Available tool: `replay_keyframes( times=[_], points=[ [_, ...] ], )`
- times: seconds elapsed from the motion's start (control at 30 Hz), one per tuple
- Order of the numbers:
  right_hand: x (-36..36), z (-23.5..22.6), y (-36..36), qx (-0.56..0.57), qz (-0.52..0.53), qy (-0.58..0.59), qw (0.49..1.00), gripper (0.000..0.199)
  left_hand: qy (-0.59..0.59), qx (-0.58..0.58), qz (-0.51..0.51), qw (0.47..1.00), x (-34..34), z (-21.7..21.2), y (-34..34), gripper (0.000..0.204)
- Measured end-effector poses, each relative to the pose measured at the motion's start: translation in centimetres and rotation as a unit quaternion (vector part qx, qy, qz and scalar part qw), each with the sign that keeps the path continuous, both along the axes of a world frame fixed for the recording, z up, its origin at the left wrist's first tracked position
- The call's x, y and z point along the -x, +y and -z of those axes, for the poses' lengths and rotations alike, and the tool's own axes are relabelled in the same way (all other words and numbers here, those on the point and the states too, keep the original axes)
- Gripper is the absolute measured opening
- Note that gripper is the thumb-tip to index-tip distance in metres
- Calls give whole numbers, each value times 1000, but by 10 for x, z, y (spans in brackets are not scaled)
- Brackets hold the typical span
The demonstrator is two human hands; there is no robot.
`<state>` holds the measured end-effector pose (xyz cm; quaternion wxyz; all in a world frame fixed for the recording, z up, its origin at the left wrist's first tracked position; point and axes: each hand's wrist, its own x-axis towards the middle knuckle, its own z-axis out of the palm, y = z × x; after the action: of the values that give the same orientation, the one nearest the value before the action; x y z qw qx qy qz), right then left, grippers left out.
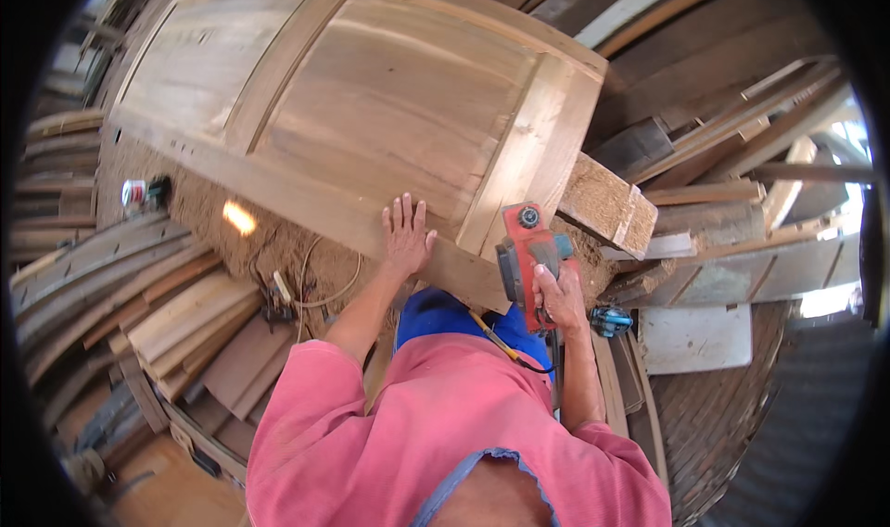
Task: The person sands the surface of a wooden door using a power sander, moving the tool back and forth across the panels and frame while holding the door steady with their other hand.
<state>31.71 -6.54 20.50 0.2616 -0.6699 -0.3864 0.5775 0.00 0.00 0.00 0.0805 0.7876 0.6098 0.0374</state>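
A large wooden panel door (pixel 399 101) lies in front of me, with framed flat panels and pale bare wood. My left hand (pixel 406 238) rests flat on its near edge rail, fingers stretched out. My right hand (pixel 559 297) is wrapped round the handle of a red electric planer (pixel 524 249) with a round black knob at its front. The planer is at the door's near right corner; whether its sole touches the wood is hidden. A dark cord runs down from the tool beside my right forearm.
A sawdust-covered wooden block (pixel 607 204) juts out under the door's right end. Stacked boards (pixel 190 328) lie at left, more timber (pixel 732 152) at right. A teal power tool (pixel 611 320) sits beside my right forearm. A loose cable (pixel 324 300) and a can (pixel 135 193) lie near sawdust.
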Motion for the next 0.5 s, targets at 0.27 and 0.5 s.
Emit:
replay_keyframes(
  times=[0.27,0.5],
  points=[
    [-26,18,44,-26,-178,56,982,46,-32,21,-148,988,-61,-26,-108,86],
    [-74,20,49,-19,-345,54,937,47,-181,153,-319,917,-208,-15,-227,88]
  ],
)
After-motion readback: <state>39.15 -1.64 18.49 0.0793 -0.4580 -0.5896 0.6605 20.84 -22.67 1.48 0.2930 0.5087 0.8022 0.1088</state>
